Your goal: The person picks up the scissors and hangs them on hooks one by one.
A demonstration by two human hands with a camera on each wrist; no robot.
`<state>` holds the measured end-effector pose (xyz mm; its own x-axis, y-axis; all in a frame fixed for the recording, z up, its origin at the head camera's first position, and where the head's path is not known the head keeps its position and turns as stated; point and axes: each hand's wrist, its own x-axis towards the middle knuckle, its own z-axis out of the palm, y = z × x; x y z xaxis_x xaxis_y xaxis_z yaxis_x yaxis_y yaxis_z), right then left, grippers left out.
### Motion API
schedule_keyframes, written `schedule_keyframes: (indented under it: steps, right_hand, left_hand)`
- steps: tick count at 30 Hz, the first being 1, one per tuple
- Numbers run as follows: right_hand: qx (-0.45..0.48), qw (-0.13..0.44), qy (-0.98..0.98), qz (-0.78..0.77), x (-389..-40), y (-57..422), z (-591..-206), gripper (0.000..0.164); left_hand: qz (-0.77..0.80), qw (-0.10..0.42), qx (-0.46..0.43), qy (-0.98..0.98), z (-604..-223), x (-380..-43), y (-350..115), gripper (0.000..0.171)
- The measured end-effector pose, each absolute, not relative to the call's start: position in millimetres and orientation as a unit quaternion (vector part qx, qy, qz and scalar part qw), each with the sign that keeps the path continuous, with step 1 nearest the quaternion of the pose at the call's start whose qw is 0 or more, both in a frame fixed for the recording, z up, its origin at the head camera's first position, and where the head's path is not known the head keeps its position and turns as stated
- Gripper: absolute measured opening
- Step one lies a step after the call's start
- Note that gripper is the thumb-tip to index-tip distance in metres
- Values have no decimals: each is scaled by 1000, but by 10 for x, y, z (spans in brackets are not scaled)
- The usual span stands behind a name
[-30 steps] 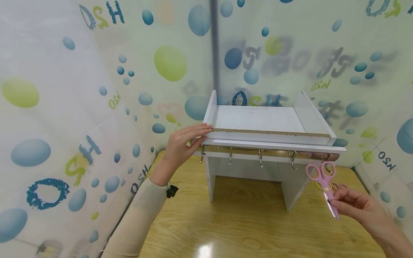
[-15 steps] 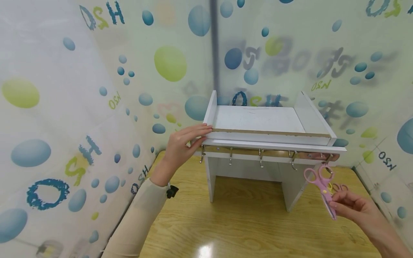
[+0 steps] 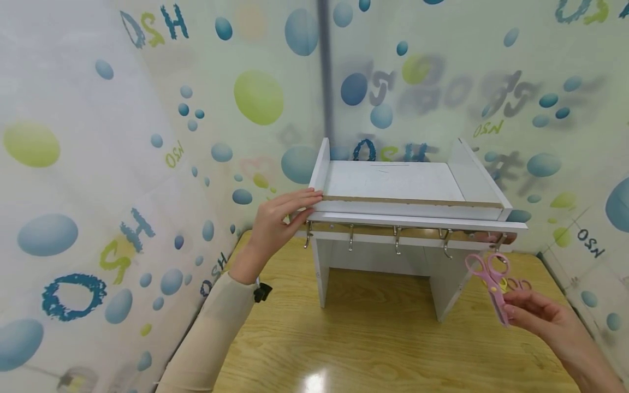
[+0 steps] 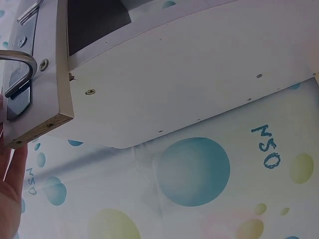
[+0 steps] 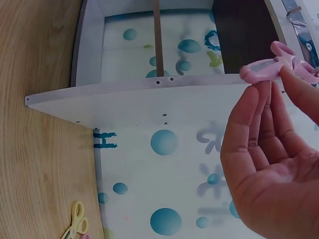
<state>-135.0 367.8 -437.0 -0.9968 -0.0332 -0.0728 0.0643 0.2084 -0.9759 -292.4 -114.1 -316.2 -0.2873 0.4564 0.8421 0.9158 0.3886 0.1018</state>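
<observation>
My right hand pinches pink scissors by the blade end, thumb on one side and fingers on the other. Their two finger loops point up, just below the rightmost hook of a white shelf unit. In the right wrist view the pink scissors sit at the fingertips. My left hand rests on the front left corner of the white shelf unit, fingers laid over its upper edge and thumb lower down. From the left wrist view only part of that hand shows, beside the hook board.
Several metal hooks line the unit's front. On the wooden table, yellow scissors and another pink-handled pair lie behind the right hand. Patterned sheets enclose the left and back.
The right hand has shifted the pink scissors slightly, tilting them a little and lowering the loops somewhat beneath the rightmost hook. The left hand stays in place on the shelf unit.
</observation>
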Motion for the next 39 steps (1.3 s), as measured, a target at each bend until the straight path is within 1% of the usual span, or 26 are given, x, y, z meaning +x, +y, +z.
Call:
schedule_keyframes:
  steps: [8, 15, 25, 33, 39]
  right_hand:
    - [-62, 38, 730, -680, -1354, 3763, -4436, 29]
    - [-90, 35, 691, -716, -1373, 3800, -4457, 35]
    - [-75, 39, 681, -727, -1406, 3843, -4484, 36]
    - [-65, 29, 666, -742, -1469, 3938, -4531, 32]
    - [-91, 23, 627, -773, -1506, 4023, -4615, 38]
  left_hand:
    - [-306, 377, -459, -744, -3176, -2926, -1144, 32]
    - [-310, 379, -458, -742, -3179, -2929, -1142, 33]
    - [-305, 377, -460, -744, -3184, -2945, -1153, 33]
    - [-306, 380, -464, -739, -3190, -2959, -1148, 33]
    - [-308, 383, -466, -735, -3193, -2966, -1141, 32]
